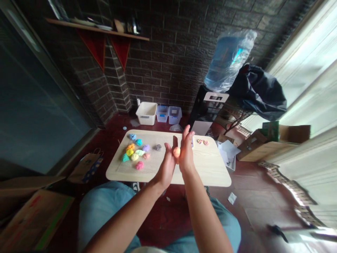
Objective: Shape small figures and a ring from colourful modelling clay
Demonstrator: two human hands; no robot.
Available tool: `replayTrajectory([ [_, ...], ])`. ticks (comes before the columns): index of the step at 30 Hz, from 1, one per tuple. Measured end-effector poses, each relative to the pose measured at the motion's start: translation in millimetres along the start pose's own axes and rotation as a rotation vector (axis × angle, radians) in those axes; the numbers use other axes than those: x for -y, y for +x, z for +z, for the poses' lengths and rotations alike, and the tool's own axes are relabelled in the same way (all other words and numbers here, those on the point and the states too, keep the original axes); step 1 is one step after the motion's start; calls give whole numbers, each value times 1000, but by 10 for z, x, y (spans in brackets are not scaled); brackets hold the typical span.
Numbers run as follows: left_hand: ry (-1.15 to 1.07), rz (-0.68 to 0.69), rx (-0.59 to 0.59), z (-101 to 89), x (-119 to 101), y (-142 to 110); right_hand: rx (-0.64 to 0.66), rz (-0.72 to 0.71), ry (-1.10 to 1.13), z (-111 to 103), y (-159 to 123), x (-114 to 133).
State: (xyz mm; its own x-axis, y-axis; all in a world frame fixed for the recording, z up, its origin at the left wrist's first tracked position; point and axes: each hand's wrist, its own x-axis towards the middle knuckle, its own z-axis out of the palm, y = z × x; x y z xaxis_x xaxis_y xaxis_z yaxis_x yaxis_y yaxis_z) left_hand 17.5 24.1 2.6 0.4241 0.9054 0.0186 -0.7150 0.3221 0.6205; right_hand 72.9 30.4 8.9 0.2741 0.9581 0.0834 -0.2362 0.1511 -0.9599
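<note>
Between my two palms, above the small pale table (210,172), sits a ball of orange modelling clay (176,152). My left hand (166,167) presses it from the left, with the thumb raised. From the other side my right hand (186,151) presses it, fingers stretched forward and upward. On the table's left half lie several soft clay lumps: blue (132,136), orange (130,147), yellow (129,152), green (125,157), purple (145,148), grey (157,147) and pink (139,165). Two small multicoloured pieces (203,142) rest at the right. Something behind my right hand is mostly hidden.
Against the brick wall stand a white bin (146,114) and two clear blue bins (168,114). A water dispenser (207,109) with a wrapped bottle (226,61) is beyond the table. Cardboard boxes stand right (268,144) and left (37,214). My knees are under the table's front edge.
</note>
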Motion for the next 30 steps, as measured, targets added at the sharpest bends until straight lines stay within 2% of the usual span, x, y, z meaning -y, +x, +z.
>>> replayTrajectory([
  [2,7,6,-19,-8,-15,28,25,10,1,5,31,4],
  [5,52,-23,-171,-53,-141,144,87,42,4,84,-88,-48],
  [7,75,-39,-212,-58,-193,193,92,51,6,120,-109,-67],
  [11,61,8,-58,8,-92,126,28,84,74,63,122,-20],
  [13,43,-1,-33,8,-53,104,23,84,79,43,155,-18],
  [17,25,-63,-170,-100,-146,229,42,58,43,122,-112,-135],
  [19,22,-85,-206,-127,-172,280,37,30,18,141,-160,-175],
  [24,-7,-66,-83,3,14,111,-54,25,37,-14,272,-51],
  [26,-4,-56,-66,42,39,53,-60,25,31,-41,337,-14],
  [28,-1,-42,-117,33,-38,89,-40,24,26,12,208,-53],
  [30,-14,-23,-193,-8,-193,207,5,19,24,117,-45,-161],
])
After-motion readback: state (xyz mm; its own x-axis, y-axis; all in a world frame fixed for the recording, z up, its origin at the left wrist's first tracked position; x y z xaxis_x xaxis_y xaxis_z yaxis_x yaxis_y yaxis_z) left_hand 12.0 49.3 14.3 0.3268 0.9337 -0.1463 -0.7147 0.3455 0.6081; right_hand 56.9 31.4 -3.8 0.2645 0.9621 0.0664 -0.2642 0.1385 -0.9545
